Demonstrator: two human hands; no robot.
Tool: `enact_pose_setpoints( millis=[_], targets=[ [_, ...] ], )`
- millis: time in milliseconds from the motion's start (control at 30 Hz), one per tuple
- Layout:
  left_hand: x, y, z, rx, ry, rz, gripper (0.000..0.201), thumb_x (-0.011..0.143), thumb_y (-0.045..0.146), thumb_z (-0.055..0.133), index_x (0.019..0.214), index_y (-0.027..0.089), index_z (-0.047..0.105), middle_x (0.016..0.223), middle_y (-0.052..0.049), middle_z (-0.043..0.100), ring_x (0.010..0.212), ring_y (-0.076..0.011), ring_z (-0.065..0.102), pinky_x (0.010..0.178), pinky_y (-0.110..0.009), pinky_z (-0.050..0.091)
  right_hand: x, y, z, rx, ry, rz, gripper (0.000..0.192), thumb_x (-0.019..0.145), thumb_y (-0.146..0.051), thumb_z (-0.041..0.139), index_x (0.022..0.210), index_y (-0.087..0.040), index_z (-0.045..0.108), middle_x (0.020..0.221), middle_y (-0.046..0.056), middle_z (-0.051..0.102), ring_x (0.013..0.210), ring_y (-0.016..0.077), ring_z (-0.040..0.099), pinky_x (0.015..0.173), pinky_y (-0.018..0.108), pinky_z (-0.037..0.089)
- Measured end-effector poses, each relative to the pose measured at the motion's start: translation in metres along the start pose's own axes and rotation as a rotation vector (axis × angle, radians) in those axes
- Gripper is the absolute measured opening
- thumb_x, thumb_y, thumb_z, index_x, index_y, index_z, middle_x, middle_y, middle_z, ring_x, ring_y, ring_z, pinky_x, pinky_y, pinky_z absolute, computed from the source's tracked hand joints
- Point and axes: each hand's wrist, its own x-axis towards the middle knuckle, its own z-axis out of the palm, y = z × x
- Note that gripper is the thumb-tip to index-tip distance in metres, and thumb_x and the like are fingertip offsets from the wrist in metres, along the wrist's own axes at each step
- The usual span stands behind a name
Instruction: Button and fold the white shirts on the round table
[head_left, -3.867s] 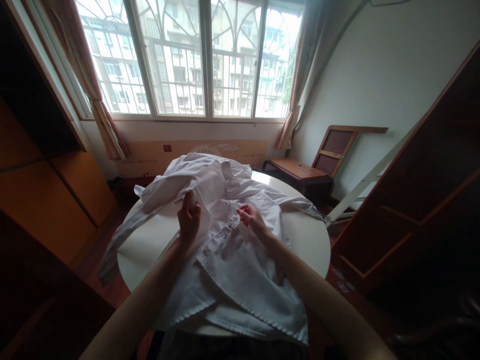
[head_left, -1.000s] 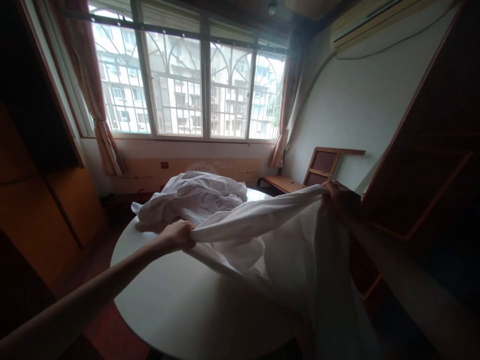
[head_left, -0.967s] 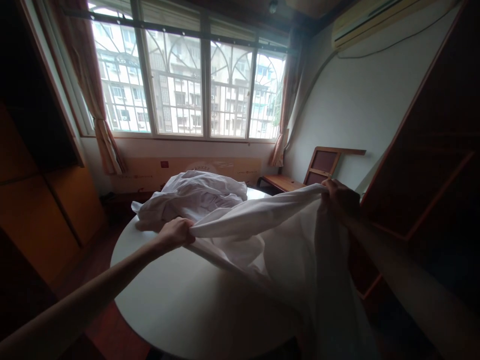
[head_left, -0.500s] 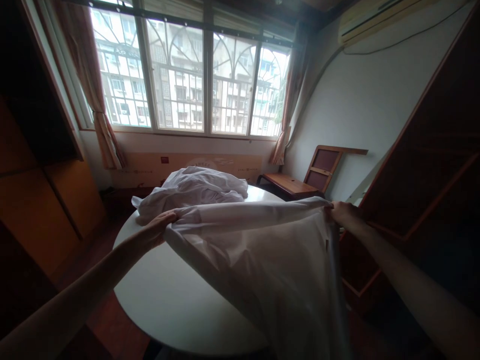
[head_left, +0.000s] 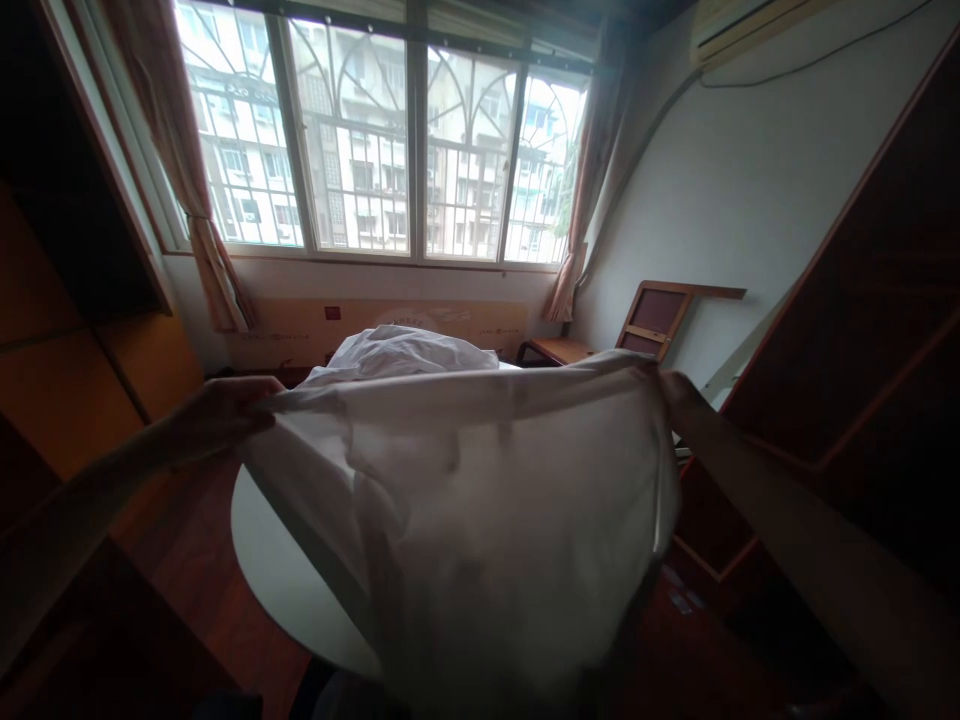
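A wide white cloth (head_left: 480,500) is stretched between my two hands and hangs down in front of me; its exact kind does not show. My left hand (head_left: 236,408) grips its upper left corner, fingers closed. On the other side, my right hand (head_left: 673,390) pinches the upper right corner. Behind the raised edge lies a crumpled heap of white fabric (head_left: 412,350) on a round white table (head_left: 289,570). The hanging cloth hides much of the tabletop.
A wooden chair (head_left: 654,312) stands at the back right by the wall. A dark wooden panel (head_left: 847,360) leans in from the right. Orange cabinets (head_left: 67,410) are on the left. Beyond the table are a long printed board (head_left: 450,318) and barred windows (head_left: 360,150).
Both hands have risen, and my left hand has moved out to the left. The cloth's top edge is now wider and higher, covering more of the table and heap.
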Motion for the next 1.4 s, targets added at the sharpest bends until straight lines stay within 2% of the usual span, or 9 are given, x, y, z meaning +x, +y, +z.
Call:
enact_pose_setpoints(
  millis=[167,333,500,667,767,933,1067,1267,1400],
  targets=[
    [0.017,-0.017,-0.021,0.713,0.696,-0.051,0.025,0.079,0.028,0.036,0.088,0.015,0.055,0.089,-0.001,0.048,0.084,-0.0128,0.046,0.072,-0.019,0.033,-0.007,-0.035,-0.015,-0.303,0.147,-0.138,0.037,0.083,-0.049,0.04,0.077,-0.017,0.056,0.061,0.006,0.055,0.059,0.0174,0.049,0.055,0.027,0.031],
    [0.017,-0.05,-0.009,0.874,0.513,-0.288,0.028,0.084,0.033,0.034,0.091,0.018,0.057,0.097,-0.005,0.049,0.077,-0.0138,0.045,0.06,-0.02,0.031,-0.012,-0.025,-0.003,-0.51,-0.003,-0.375,0.031,0.083,-0.042,0.044,0.075,-0.017,0.061,0.082,0.01,0.06,0.075,0.0198,0.055,0.06,0.027,0.032],
    [0.03,-0.053,0.01,0.572,0.302,-0.502,0.028,0.076,0.041,0.045,0.086,0.02,0.06,0.076,-0.002,0.058,0.066,-0.0163,0.048,0.054,-0.022,0.03,-0.007,-0.011,0.019,-0.519,-0.153,-0.098,0.017,0.073,-0.036,0.056,0.074,-0.021,0.065,0.077,0.005,0.064,0.072,0.0207,0.058,0.056,0.026,0.034],
    [0.053,-0.037,0.016,0.117,0.546,-0.36,0.031,0.083,0.024,0.028,0.077,0.012,0.056,0.07,-0.003,0.062,0.061,-0.0112,0.053,0.06,-0.02,0.04,-0.005,-0.023,0.015,-0.292,0.039,0.038,0.025,0.079,-0.037,0.046,0.081,-0.019,0.064,0.065,0.005,0.065,0.066,0.0193,0.059,0.057,0.026,0.037],
    [0.064,-0.034,0.014,0.279,0.689,-0.392,0.034,0.083,0.032,0.03,0.083,0.011,0.056,0.08,-0.007,0.063,0.069,-0.0158,0.054,0.066,-0.026,0.042,-0.005,-0.023,0.014,-0.385,0.059,0.052,0.033,0.081,-0.04,0.041,0.087,-0.018,0.065,0.075,0.01,0.066,0.071,0.0223,0.06,0.057,0.028,0.038],
    [0.073,-0.052,0.022,0.629,0.179,-0.49,0.035,0.068,0.045,0.056,0.076,0.011,0.058,0.086,-0.011,0.06,0.091,-0.0273,0.05,0.077,-0.037,0.039,-0.016,-0.001,0.032,-0.738,-0.445,0.064,0.027,0.072,-0.037,0.051,0.08,-0.017,0.067,0.091,0.015,0.064,0.085,0.0293,0.059,0.062,0.032,0.041],
    [0.074,-0.069,0.055,0.721,0.077,-0.317,0.018,0.064,0.026,0.061,0.072,0.01,0.056,0.091,-0.015,0.058,0.097,-0.0318,0.05,0.082,-0.04,0.035,-0.033,0.013,0.054,-0.746,-0.469,-0.177,0.025,0.072,-0.02,0.046,0.088,-0.012,0.063,0.104,0.017,0.059,0.098,0.0281,0.055,0.073,0.033,0.041],
    [0.091,-0.052,0.107,0.496,0.028,-0.064,0.02,0.075,0.035,0.047,0.071,0.018,0.055,0.075,-0.007,0.061,0.074,-0.0214,0.057,0.064,-0.026,0.037,-0.031,-0.004,0.078,-0.32,-0.372,-0.09,0.029,0.076,-0.024,0.045,0.102,-0.014,0.054,0.101,0.012,0.064,0.093,0.0219,0.059,0.076,0.027,0.041],
    [0.103,-0.034,0.135,0.329,-0.248,-0.058,0.024,0.063,0.042,0.058,0.057,0.018,0.056,0.056,-0.004,0.058,0.056,-0.0186,0.054,0.053,-0.024,0.035,-0.027,-0.024,0.105,-0.152,-0.448,-0.208,0.03,0.08,-0.032,0.045,0.102,-0.015,0.056,0.107,0.011,0.062,0.098,0.0212,0.057,0.079,0.026,0.041]
  ],
)
